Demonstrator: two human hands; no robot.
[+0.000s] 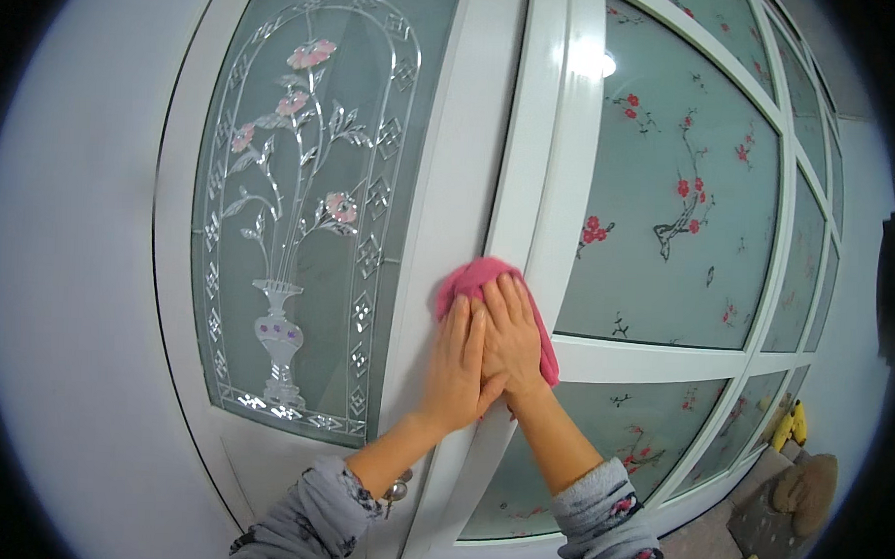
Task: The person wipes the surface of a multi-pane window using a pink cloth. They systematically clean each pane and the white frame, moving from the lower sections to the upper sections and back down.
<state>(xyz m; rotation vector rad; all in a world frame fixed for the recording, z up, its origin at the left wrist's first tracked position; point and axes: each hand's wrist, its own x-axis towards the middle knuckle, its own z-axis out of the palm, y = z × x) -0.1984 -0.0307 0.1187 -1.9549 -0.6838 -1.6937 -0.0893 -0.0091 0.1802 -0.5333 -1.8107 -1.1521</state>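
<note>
A pink cloth [485,270] is pressed against the white frame, across the joint between the door [455,169] and the glazed partition [562,173]. My right hand [513,337] lies on the cloth, fingers pointing up and close together. Beside it my left hand [448,368] presses on the cloth too, its thumb crossing near my right wrist. Much of the cloth is hidden under both hands. Below my left forearm, a round metal door knob with a key [396,490] shows partly.
Left of the hands is the door's glass panel [330,260] with a flower-vase design. Frosted panes with red blossoms [680,191] fill the right side. Low at right are yellow bananas [790,424], a brown cushion-like thing [806,491] and a dark object [889,287] on the wall.
</note>
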